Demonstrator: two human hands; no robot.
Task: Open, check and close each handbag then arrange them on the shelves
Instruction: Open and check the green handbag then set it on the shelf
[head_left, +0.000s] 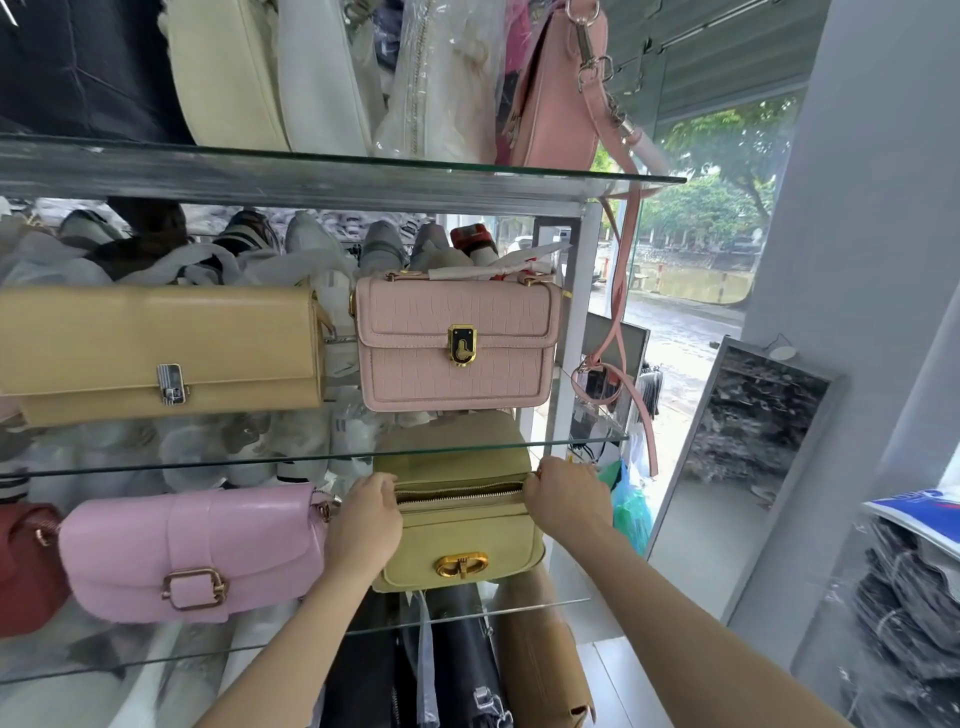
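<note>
A pale yellow-green handbag (467, 540) with a gold clasp stands on the lower glass shelf (467, 621). Its flap is lifted back and a zipper along its top edge shows. My left hand (366, 525) grips the bag's left end. At the right end of the zipper, my right hand (563, 493) pinches it with curled fingers. A pink buckled bag (192, 551) sits to the left on the same shelf. One shelf up stand a tan clasp bag (161, 353) and a pale pink croc-textured bag (457, 343).
A salmon bag (556, 88) on the top shelf trails a long strap (618, 332) down the right side. A dark red bag (26, 566) sits at far left. Wrapped shoes fill the back. A mirror (743, 467) leans at right; black and brown bags hang below.
</note>
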